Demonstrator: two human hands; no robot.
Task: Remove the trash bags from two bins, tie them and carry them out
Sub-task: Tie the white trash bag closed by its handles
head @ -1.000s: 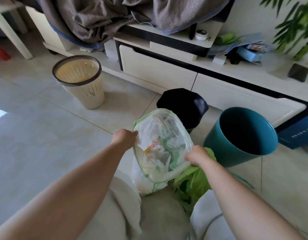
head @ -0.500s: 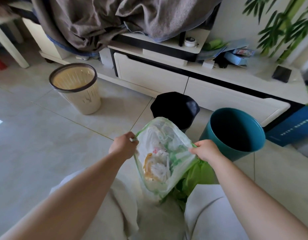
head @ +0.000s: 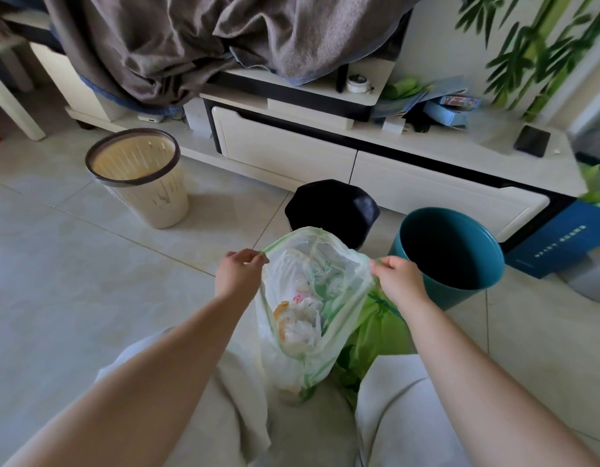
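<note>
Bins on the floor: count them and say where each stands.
2: a cream slatted bin at left by the cabinet, and a teal bin tilted at right beside the right hand. The black object between them is unclear.

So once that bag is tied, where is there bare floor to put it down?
The widest free patch is the tile to the left hand's side, in front of the cream bin. Another lies right of the teal bin. Between the black stool, teal bin and green bag it is crowded.
</note>
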